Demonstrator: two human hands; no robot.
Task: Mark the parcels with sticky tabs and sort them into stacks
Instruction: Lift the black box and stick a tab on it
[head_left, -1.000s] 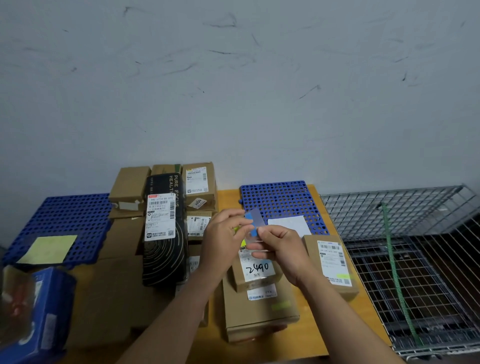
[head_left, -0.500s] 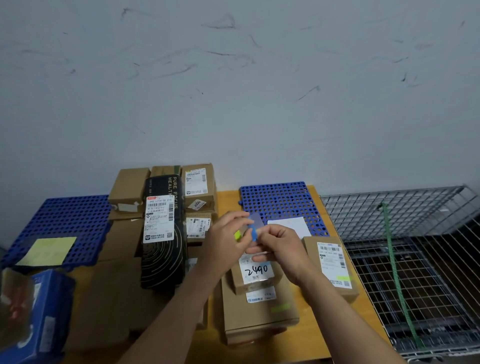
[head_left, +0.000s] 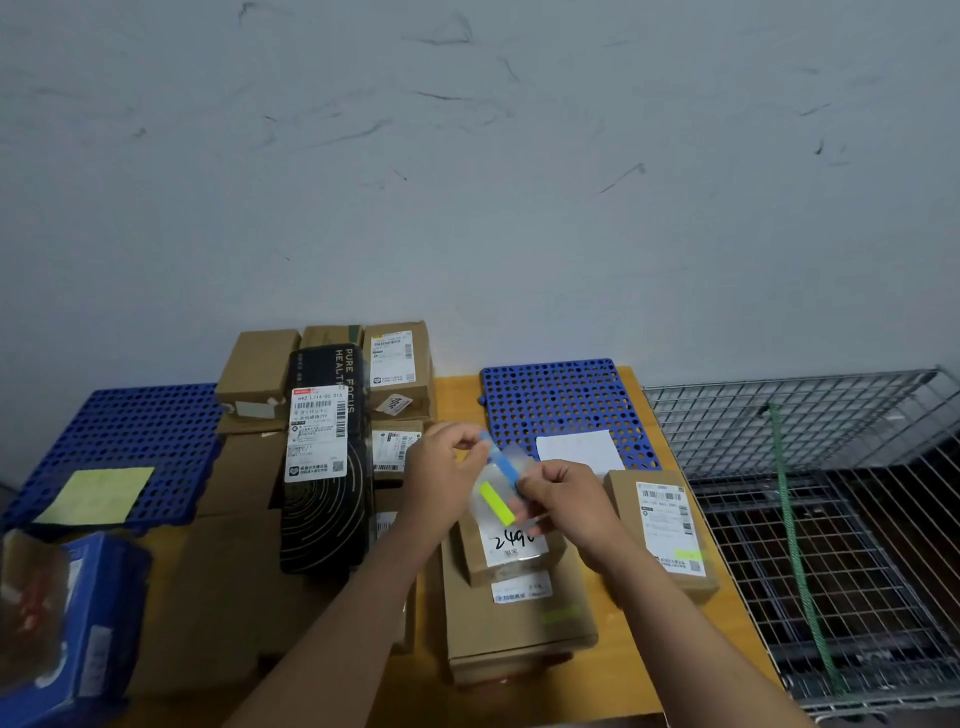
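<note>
Both hands hold a clear sheet of sticky tabs (head_left: 496, 486) with a blue and a yellow strip on it, above a small brown parcel (head_left: 506, 556) marked 2490. My left hand (head_left: 447, 473) pinches the top end of the blue strip. My right hand (head_left: 563, 501) pinches the sheet's right edge. The small parcel lies on a larger flat parcel (head_left: 514, 623). Another brown parcel (head_left: 662, 530) with a label and a yellow tab lies to the right.
A pile of brown parcels and a black box (head_left: 324, 457) fills the table's left middle. Blue perforated mats lie at the left (head_left: 119, 447) and back right (head_left: 561, 400), each with a paper note. A wire cage (head_left: 831, 519) stands right of the table. A blue box (head_left: 78, 623) is near left.
The tab sheet has tilted so its yellow strip now shows, and my left hand has drawn the blue strip's end up and left. The camera view shifted slightly.
</note>
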